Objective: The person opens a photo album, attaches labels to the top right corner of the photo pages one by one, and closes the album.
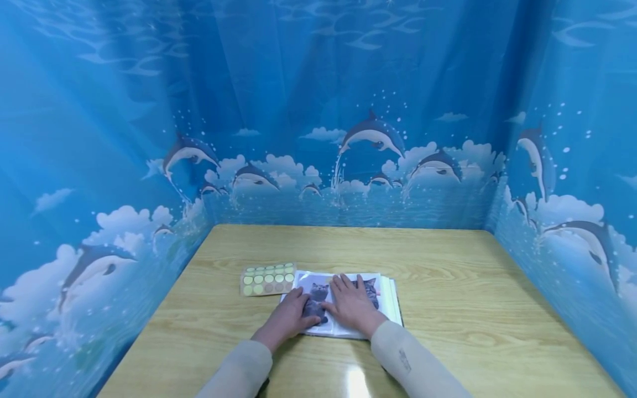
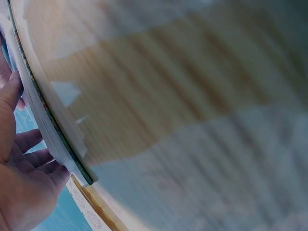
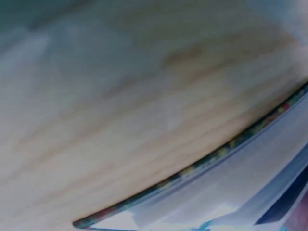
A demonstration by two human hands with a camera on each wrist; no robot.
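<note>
Even, bright light fills the head view, with a white glare patch on the table [image 1: 356,381] at bottom centre and bowed edges. Both wrist views are heavily blurred and out of focus.

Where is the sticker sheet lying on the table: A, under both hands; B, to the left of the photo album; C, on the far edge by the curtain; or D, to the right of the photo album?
B: the sticker sheet lies flat on the table just left of the photo album, which both hands press on.
</note>
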